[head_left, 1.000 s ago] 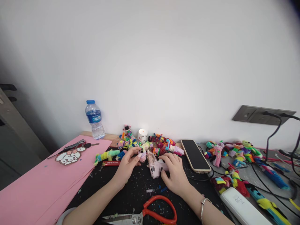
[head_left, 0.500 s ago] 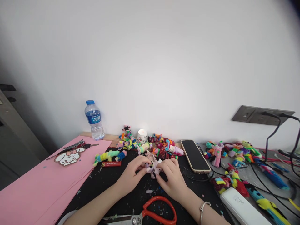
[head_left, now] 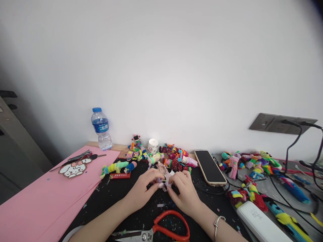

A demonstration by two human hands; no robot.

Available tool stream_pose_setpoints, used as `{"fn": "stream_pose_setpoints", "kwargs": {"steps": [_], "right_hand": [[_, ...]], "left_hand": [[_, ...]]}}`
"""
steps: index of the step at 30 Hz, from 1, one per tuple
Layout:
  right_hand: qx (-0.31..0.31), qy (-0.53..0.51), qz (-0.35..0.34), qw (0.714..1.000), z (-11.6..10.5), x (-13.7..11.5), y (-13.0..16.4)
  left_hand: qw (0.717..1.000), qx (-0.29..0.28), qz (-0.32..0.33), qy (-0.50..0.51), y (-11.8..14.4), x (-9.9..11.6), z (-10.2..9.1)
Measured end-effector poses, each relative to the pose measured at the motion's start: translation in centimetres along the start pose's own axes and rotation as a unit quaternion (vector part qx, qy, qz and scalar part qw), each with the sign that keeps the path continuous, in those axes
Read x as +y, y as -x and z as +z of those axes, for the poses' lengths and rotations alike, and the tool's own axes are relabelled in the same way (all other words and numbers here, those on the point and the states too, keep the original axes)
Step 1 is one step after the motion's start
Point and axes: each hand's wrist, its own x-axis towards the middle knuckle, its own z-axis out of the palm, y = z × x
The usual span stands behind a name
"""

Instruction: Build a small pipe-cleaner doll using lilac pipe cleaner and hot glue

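At the middle of the black work surface, my left hand (head_left: 147, 185) and my right hand (head_left: 185, 190) meet over a small pale purple pipe-cleaner figure (head_left: 165, 188). Thumb and fingers of each hand pinch it from either side, covering much of it. Dark and yellow-green bits show on the piece. Just beyond my fingertips lies a pale brownish fuzzy bundle (head_left: 161, 167). Closer to me, a pair of scissors with red handles (head_left: 171, 225) rests between my forearms, blades pointing left.
Colourful pipe-cleaner figures (head_left: 179, 163) lie behind my hands, around a small white cup (head_left: 153, 146). A phone (head_left: 210, 168), a white power bank (head_left: 262, 222) and cables are to the right. Leftward are pink sheets (head_left: 50, 201), keys (head_left: 94, 157), a red packet (head_left: 120, 176) and a water bottle (head_left: 101, 129).
My left fingers have shifted slightly right over the purple figure, covering more of it. The right hand moved very little; both still pinch the piece.
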Motion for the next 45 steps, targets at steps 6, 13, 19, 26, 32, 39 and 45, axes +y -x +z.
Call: {"fn": "stream_pose_setpoints", "kwargs": {"steps": [6, 13, 19, 26, 32, 39, 45], "right_hand": [[0.008, -0.014, 0.02, 1.0, 0.1, -0.1, 0.1], [0.009, -0.027, 0.022, 0.999, 0.2, 0.0, 0.1], [-0.007, -0.019, 0.015, 1.0, 0.1, 0.6, 0.1], [-0.195, 0.035, 0.001, 0.98, -1.7, 0.5, -0.8], [-0.294, 0.047, 0.042, 0.954, -4.3, -0.6, -2.1], [-0.352, 0.017, 0.07, 0.933, -4.6, -0.3, -1.8], [-0.353, -0.086, 0.087, 0.928, -4.1, 0.3, -2.0]], "left_hand": [[1.0, -0.001, -0.006, 0.008, 0.0, 0.0, -0.1], [1.0, -0.005, -0.007, 0.005, 0.0, -0.4, 0.1], [1.0, 0.016, 0.012, -0.023, 0.1, -0.4, -0.1], [0.997, 0.077, -0.024, 0.016, -0.2, -1.5, -0.3], [0.995, 0.087, -0.04, 0.039, -0.2, -1.8, -0.2], [0.992, 0.087, -0.067, 0.066, -0.3, -1.9, -0.2], [0.983, 0.088, -0.097, 0.13, -0.6, -2.2, -0.2]]}}
